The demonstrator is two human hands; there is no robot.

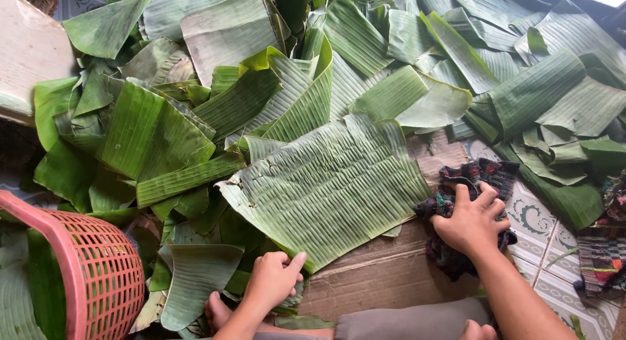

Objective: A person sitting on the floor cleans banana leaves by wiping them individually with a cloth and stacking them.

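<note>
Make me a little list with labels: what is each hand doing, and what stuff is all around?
left hand: pinching the near edge of the big flat green banana leaf
right hand: pressed on a dark checked cloth
under them: brown cardboard sheet
around: heap of cut green leaves
left side: pink plastic mesh basket

The pink plastic basket (91, 268) is cut off by the left and bottom edges. The large banana leaf (326, 183) hides much of the cardboard sheet (385, 275). The right hand (471, 222) covers part of the dark checked cloth (476, 177).
</note>
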